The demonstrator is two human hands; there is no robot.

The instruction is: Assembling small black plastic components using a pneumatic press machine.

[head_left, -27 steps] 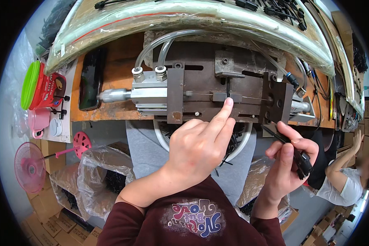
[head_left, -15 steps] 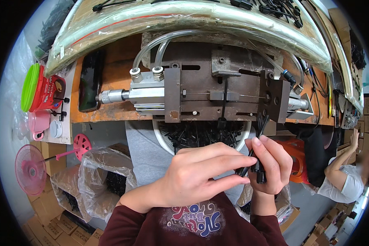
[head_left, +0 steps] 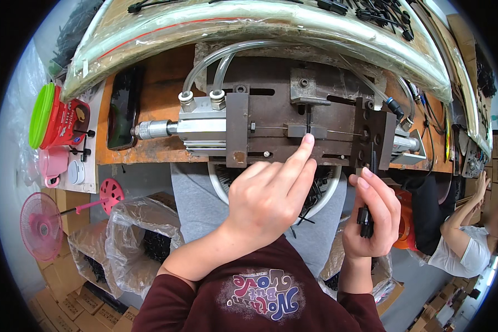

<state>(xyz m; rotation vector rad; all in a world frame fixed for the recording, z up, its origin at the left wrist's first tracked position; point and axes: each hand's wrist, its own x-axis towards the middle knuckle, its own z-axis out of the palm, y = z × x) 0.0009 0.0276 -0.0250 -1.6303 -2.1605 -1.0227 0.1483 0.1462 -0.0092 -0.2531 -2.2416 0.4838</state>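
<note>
A thin black plastic rod [head_left: 309, 117] stands in the small grey clamp block [head_left: 296, 131] at the middle of a metal fixture [head_left: 282, 152]. The index finger of my left hand [head_left: 268, 196] reaches along the rod, its tip at the block. That hand covers the rod's lower end and appears closed on it; its thumb is hidden underneath. In my right hand [head_left: 379, 213], to the right and lower, I grip several black plastic rods [head_left: 365, 220]. Their thick ends show beside the palm, and a thin end pokes up past the fingertips.
Clear air hoses [head_left: 221, 74] arch over the fixture. Under the table edge, a white basket [head_left: 218, 188] of black parts sits on my lap. Plastic-lined boxes [head_left: 141, 238] and a pink fan [head_left: 41, 227] stand left. Another person [head_left: 462, 243] sits at far right.
My left hand has left the bundle and moved up and left to the rod in the clamp. My right hand has shifted slightly right, still gripping its rods.
</note>
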